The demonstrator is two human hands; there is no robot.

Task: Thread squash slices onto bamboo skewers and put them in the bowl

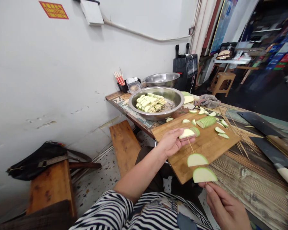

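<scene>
My left hand (170,142) is closed on a half-round, green-skinned vegetable slice (186,133) with pale flesh, over the cutting board (182,166). My right hand (224,201) pinches the near end of a thin wooden skewer (191,146). Two more half-round slices (197,160) are threaded on that skewer, the nearer one right by my right fingertips. The skewer's far end meets the slice in my left hand; how deep it goes in is hidden. On the board lie a row of cut slices (206,122) and several loose pieces (220,130).
Behind the board stands a steel basin (134,110) with skewered slices (148,103); another steel basin (162,79) is behind it. To the right are loose skewers (241,148), two cleavers (266,150) and a crumpled cloth (207,101). A wooden bench (123,140) stands left.
</scene>
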